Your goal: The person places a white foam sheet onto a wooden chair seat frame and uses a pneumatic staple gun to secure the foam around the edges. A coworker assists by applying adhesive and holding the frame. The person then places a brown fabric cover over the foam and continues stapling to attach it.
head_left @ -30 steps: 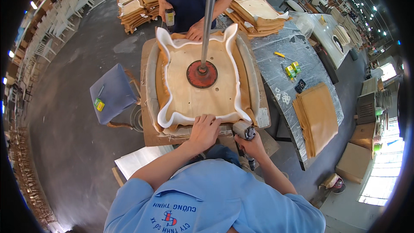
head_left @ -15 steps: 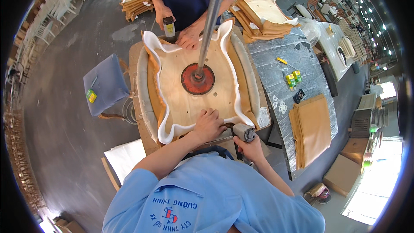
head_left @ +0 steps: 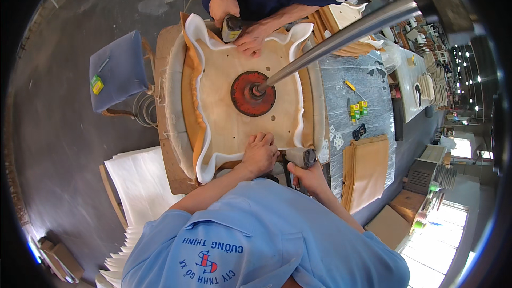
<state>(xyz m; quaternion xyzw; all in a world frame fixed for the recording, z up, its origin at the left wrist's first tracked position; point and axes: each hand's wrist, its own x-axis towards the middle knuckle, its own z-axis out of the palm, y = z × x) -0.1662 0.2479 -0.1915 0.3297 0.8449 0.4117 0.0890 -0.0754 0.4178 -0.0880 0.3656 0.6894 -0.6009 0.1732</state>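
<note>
An upside-down plywood seat panel (head_left: 218, 122) lies under a red round press disc (head_left: 242, 104) on a slanting metal rod (head_left: 341, 37). White foam padding (head_left: 205, 168) and a brown cover (head_left: 188, 82) wrap up around its edges. My left hand (head_left: 261, 153) presses on the near edge, fingers curled over the folded cover, whose gripped part is mostly hidden. Beside it my right hand (head_left: 308, 177) is closed around a staple gun (head_left: 300, 157), its nose at the near right edge. Opposite, a co-worker's hand (head_left: 224, 8) holds another staple gun (head_left: 232, 28); their other hand (head_left: 253, 40) presses the far edge.
On the right, a plastic-covered table (head_left: 373, 74) bears a stack of brown covers (head_left: 365, 173), small green-yellow boxes (head_left: 358, 110), a yellow-handled tool (head_left: 350, 85) and a black object (head_left: 359, 132). A blue-seated chair (head_left: 120, 72) stands left; white sheets (head_left: 141, 181) lie near left.
The view has shifted and tilted, so the rod now slants to the upper right. The co-worker leans over, their staple gun closer to the far edge. My hands keep nearly the same places.
</note>
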